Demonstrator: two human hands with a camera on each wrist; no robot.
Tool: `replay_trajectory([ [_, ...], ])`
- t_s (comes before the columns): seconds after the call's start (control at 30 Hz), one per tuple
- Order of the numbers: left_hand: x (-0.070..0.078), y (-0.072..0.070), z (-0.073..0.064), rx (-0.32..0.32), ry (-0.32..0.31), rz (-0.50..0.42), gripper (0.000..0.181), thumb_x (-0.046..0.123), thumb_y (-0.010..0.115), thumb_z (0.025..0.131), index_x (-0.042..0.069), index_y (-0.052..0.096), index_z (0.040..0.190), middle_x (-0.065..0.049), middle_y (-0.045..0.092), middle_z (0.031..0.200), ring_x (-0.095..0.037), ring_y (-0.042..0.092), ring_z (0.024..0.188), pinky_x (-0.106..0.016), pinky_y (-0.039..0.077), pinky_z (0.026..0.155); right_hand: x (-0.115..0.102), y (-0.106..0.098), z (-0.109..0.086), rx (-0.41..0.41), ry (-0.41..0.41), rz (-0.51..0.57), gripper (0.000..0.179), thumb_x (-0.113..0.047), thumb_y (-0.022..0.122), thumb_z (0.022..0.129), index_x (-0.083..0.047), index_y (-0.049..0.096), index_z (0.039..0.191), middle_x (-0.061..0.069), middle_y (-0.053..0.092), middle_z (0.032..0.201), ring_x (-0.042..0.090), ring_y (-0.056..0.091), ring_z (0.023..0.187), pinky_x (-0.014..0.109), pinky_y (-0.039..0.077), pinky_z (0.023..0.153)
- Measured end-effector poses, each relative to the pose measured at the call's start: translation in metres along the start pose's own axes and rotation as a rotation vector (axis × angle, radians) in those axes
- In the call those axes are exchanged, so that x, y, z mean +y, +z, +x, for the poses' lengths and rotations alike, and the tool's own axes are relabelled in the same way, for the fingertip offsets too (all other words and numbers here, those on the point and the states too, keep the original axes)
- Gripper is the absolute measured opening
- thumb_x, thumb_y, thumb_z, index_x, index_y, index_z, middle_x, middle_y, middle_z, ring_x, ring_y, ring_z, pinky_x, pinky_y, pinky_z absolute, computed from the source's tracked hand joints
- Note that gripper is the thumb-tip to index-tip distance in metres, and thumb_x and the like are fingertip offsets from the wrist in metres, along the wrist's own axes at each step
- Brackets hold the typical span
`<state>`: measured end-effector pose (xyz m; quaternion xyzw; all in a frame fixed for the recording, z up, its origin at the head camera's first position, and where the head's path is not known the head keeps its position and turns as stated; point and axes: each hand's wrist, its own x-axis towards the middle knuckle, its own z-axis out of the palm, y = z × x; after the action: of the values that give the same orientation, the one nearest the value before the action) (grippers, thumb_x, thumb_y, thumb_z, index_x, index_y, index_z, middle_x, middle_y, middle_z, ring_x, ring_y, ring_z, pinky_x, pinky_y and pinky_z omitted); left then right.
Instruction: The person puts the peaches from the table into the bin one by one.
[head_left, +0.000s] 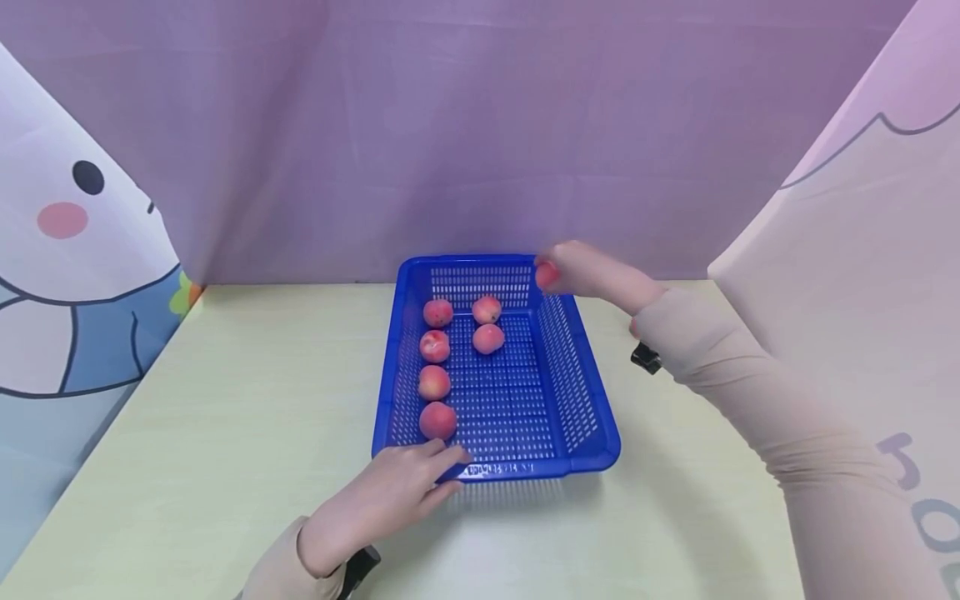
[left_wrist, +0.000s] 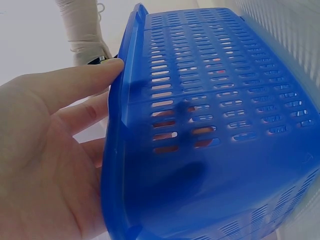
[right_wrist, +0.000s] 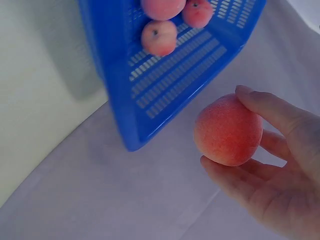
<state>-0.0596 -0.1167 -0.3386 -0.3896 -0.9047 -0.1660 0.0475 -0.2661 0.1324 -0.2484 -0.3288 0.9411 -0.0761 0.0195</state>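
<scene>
A blue plastic basket with slotted walls stands on the table. Several peaches form a column along its left wall, and two more peaches sit beside them toward the back. My left hand holds the near-left rim, fingers over the edge; the left wrist view shows the hand against the basket's rim. Near the back right corner, my right hand grips a peach between thumb and fingers, higher than the rim and apart from it in the right wrist view.
A small reddish piece shows by the right sleeve, mostly hidden behind it. The pale table ends at a purple cloth backdrop. Printed cloth panels hang at both sides.
</scene>
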Motion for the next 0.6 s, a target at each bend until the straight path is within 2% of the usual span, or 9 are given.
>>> replay_trajectory([
  [0.2, 0.000, 0.001, 0.000, 0.017, 0.012, 0.008, 0.018, 0.021, 0.064, 0.080, 0.013, 0.056, 0.094, 0.005, 0.049, 0.066, -0.004, 0.041, 0.052, -0.015, 0.035, 0.045, -0.013, 0.005, 0.008, -0.040, 0.015, 0.014, 0.035, -0.010, 0.063, 0.075, 0.003, 0.058, 0.108, 0.015, 0.060, 0.101, 0.026, 0.055, 0.091, 0.037, 0.044, 0.079],
  [0.4, 0.000, 0.001, 0.000, 0.019, 0.012, 0.013, 0.018, 0.021, 0.064, 0.080, 0.013, 0.056, 0.094, 0.006, 0.049, 0.066, -0.004, 0.041, 0.052, -0.015, 0.034, 0.045, -0.027, 0.012, 0.012, -0.037, -0.044, -0.014, 0.031, -0.010, 0.062, 0.075, 0.002, 0.060, 0.104, 0.014, 0.059, 0.093, 0.025, 0.053, 0.082, 0.036, 0.044, 0.073],
  [0.53, 0.000, 0.001, 0.000, 0.025, 0.018, 0.017, 0.017, 0.021, 0.064, 0.080, 0.013, 0.056, 0.093, 0.006, 0.049, 0.066, -0.004, 0.041, 0.052, -0.015, 0.035, 0.045, -0.036, 0.017, 0.013, -0.072, -0.032, -0.019, 0.034, -0.011, 0.063, 0.076, 0.001, 0.058, 0.107, 0.012, 0.057, 0.092, 0.023, 0.050, 0.081, 0.034, 0.044, 0.070],
  [0.6, 0.000, 0.001, 0.000, 0.027, 0.020, 0.018, 0.017, 0.021, 0.064, 0.080, 0.013, 0.056, 0.093, 0.006, 0.049, 0.066, -0.004, 0.041, 0.052, -0.015, 0.035, 0.045, -0.039, 0.020, 0.014, -0.075, -0.052, -0.013, 0.030, -0.009, 0.063, 0.076, 0.001, 0.059, 0.103, 0.011, 0.058, 0.087, 0.023, 0.050, 0.077, 0.032, 0.044, 0.067],
])
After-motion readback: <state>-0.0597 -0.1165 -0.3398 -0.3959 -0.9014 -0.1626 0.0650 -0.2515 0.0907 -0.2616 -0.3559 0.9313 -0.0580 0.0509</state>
